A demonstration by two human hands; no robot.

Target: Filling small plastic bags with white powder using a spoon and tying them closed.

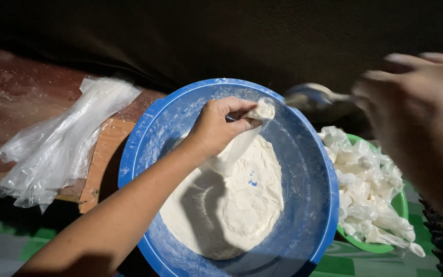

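Head view, looking down. Blue basin at centre, about half covered by a mound of white flour; flour dust on the inner wall.

Left hand over the basin, forearm coming in from lower left. Fingers curled and pinched on the mouth of a small clear plastic bag, which hangs slanting down to the flour heap. The bag looks partly filled at its top, though glare makes that hard to judge.

Right hand raised at the right edge, close to the lens and blurred. Fingers closed round the handle of a metal spoon, its bowl poised just above the basin rim beside the bag's mouth. Whether the spoon carries flour, cannot tell.

Progress, by the look of things: green bowl to the right is heaped with filled, twisted white packets, so much is done. A good deal of flour is left, and a stack of empty plastic bags lies on the reddish wooden bench to the left.
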